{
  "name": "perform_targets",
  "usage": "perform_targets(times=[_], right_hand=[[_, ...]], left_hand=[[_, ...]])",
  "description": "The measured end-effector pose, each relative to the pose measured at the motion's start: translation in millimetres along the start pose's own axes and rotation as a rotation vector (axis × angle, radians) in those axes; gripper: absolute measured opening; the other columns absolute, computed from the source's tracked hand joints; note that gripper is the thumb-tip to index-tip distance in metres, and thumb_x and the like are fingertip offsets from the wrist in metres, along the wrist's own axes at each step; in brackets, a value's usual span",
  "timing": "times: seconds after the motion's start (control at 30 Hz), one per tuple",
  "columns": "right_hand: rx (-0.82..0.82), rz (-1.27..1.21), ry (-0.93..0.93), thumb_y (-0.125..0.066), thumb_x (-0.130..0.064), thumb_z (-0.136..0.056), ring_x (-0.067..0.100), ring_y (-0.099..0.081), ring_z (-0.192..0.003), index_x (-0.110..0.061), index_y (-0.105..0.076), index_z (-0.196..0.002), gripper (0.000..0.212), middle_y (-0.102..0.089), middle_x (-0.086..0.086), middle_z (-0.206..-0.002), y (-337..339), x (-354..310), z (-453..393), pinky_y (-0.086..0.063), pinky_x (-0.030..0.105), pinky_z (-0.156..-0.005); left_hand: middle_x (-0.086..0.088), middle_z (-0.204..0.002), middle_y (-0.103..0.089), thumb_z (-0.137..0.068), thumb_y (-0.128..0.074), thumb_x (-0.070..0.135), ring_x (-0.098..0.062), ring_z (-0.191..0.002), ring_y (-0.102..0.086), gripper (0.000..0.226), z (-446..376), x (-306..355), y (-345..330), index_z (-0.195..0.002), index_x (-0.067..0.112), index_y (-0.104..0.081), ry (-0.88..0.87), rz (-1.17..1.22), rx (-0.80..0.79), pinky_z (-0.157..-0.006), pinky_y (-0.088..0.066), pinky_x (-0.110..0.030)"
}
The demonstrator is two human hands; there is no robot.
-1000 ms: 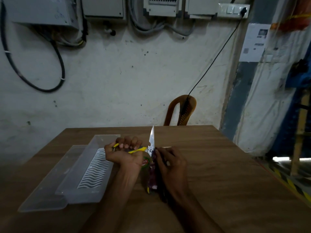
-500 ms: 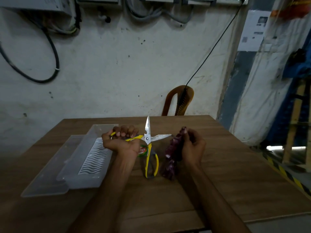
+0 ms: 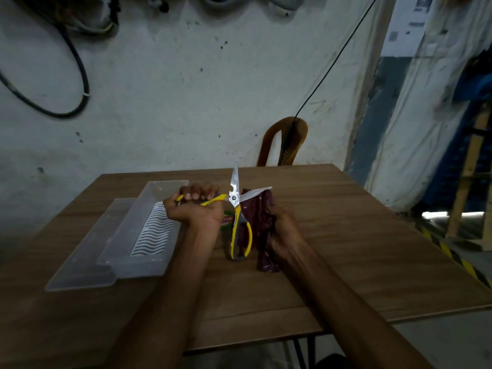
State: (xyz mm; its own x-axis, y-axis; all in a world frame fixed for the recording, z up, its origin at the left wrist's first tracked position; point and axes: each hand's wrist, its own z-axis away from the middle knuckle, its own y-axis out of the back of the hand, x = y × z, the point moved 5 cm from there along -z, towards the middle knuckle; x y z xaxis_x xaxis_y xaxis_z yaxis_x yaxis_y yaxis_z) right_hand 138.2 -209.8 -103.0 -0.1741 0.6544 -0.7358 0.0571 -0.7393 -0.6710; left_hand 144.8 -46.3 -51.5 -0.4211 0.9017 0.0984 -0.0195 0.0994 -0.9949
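Observation:
Yellow-and-grey handled scissors [image 3: 237,209] stand spread wide above the wooden table [image 3: 346,249]. My left hand [image 3: 195,209] grips one yellow handle; the other handle loop hangs down free. One blade points up, the other points right. My right hand [image 3: 282,230] holds a dark maroon packet [image 3: 259,222] upright just right of the scissors. The packet's top edge sits under the right-pointing blade. A small green and red label shows behind the scissors by my left wrist.
A clear plastic box [image 3: 149,230] with a white wavy insert lies left of my hands, resting on its clear lid [image 3: 82,265]. A brown plastic chair [image 3: 285,142] stands behind the table's far edge. A black cable hangs down the wall to it.
The scissors opened from closed to wide. My right hand lifted the maroon packet, moved it right, then brought it back against the open blades. The camera view tilted downward.

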Motion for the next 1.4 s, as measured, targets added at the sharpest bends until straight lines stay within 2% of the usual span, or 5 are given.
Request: perform_targets(times=[0.13,0.37,0.6,0.97,1.4], right_hand=[[0.015,0.06,0.028,-0.065,-0.008,-0.093,0.025,-0.075,-0.071,0.001,-0.075,-0.107,0.019,-0.077,0.019,-0.092,0,3,2,-0.063,0.035,-0.061],[-0.043,0.185,0.076,-0.08,-0.009,-0.083,0.046,-0.07,-0.098,0.003,-0.073,-0.11,0.031,-0.07,0.033,-0.111,-5,-6,13,-0.054,0.067,-0.087],[0.023,0.171,0.102,-0.092,-0.005,-0.068,0.044,-0.071,-0.104,-0.01,-0.061,-0.127,0.067,-0.073,0.024,-0.113,-11,-1,11,-0.054,0.066,-0.089],[0.352,-0.039,0.131,-0.057,0.018,-0.076,0.036,-0.069,-0.082,-0.01,-0.052,-0.132,0.063,-0.07,0.025,-0.105,2,-12,11,-0.059,0.045,-0.071],[0.454,-0.03,0.189,-0.056,0.02,-0.078,0.023,-0.066,-0.07,-0.011,-0.054,-0.131,0.061,-0.067,0.013,-0.09,10,-25,13,-0.053,0.03,-0.056]], left_hand=[[0.003,-0.047,-0.027,-0.061,-0.04,0.032,-0.016,-0.042,-0.022,0.02,1,-4,2,-0.047,0.019,-0.034,0.028,-0.058,-0.028,-0.047,-0.022,-0.021],[0.004,-0.048,-0.026,-0.061,-0.041,0.033,-0.015,-0.044,-0.021,0.02,5,-15,1,-0.05,0.019,-0.033,0.074,-0.095,-0.064,-0.046,-0.021,-0.022],[0.004,-0.049,-0.025,-0.062,-0.042,0.033,-0.015,-0.045,-0.02,0.021,7,-16,-2,-0.049,0.019,-0.032,0.073,-0.071,-0.06,-0.046,-0.023,-0.022],[0.003,-0.051,-0.025,-0.062,-0.041,0.032,-0.016,-0.048,-0.017,0.019,14,-31,1,-0.052,0.019,-0.031,0.088,-0.098,-0.048,-0.051,-0.018,-0.024],[0.002,-0.052,-0.025,-0.063,-0.041,0.03,-0.016,-0.047,-0.019,0.019,16,-29,0,-0.053,0.018,-0.03,0.087,-0.092,-0.006,-0.05,-0.019,-0.024]])
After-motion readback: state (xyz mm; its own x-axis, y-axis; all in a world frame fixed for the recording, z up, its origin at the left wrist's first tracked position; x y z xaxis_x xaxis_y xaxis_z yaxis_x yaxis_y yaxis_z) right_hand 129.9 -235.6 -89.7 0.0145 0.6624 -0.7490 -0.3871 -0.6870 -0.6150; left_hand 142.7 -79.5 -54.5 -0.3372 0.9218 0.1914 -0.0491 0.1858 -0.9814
